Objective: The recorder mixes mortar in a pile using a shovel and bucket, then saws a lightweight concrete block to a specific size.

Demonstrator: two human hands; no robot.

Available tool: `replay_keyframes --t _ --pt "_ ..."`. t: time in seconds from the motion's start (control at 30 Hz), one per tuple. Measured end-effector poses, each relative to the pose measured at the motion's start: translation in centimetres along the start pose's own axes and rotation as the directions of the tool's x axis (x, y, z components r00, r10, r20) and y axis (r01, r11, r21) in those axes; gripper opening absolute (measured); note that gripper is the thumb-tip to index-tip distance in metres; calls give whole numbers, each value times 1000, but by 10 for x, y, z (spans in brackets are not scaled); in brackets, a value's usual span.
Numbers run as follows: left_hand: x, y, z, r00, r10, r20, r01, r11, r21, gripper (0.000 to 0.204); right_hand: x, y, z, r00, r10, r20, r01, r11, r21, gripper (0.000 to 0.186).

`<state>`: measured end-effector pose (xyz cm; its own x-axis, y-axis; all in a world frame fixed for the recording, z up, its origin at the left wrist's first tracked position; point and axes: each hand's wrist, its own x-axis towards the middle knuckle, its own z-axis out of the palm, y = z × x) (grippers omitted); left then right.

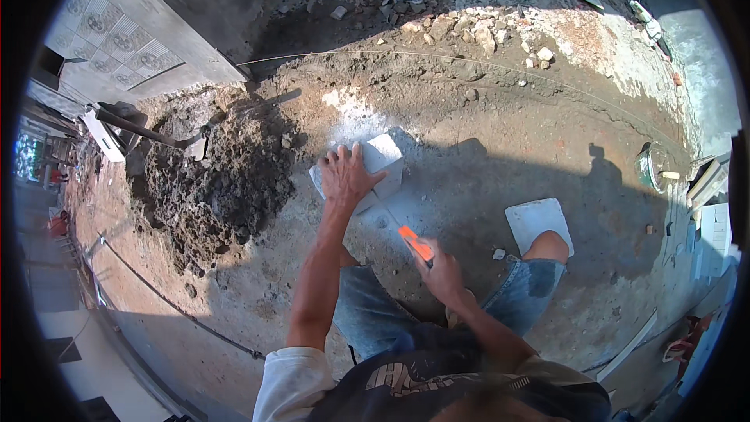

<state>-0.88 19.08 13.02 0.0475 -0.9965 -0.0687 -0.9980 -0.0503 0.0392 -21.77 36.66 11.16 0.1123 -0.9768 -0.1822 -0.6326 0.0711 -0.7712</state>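
A white lightweight block (383, 153) lies on the dirt in front of me, with white dust around it. My left hand (345, 176) presses down on its top, fingers spread and lying flat. In my right hand (442, 275) is a handsaw (416, 242), held by its orange and black handle. The thin blade slants up and left to the block's near side, close to my left thumb. How deep the blade sits in the block I cannot tell.
A heap of dark wet mortar or soil (226, 180) stands to the left, a shovel (148, 133) resting in it. Another white block (535, 223) lies by my right knee. Rubble (461, 31) covers the far ground, a string crosses before it, and a bucket (652, 166) stands at right.
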Motion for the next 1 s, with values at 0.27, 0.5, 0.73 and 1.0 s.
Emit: replay_keyframes --t 0.27,0.5,0.73,1.0 --pt "30 -40 -9 993 -85 83 88 995 -38 87 -105 10 -32 1000 2 -31 2 993 114 37" --pt "-5 14 -1 999 10 41 -8 999 -43 91 44 -6 24 998 -52 -20 52 999 -15 36" --pt "24 -27 -11 991 -76 106 82 995 -56 92 -106 -4 -45 999 43 -21 -41 993 111 34" --pt "6 -13 4 998 -51 40 52 998 -31 95 71 -22 33 995 42 92 -41 999 -9 38"
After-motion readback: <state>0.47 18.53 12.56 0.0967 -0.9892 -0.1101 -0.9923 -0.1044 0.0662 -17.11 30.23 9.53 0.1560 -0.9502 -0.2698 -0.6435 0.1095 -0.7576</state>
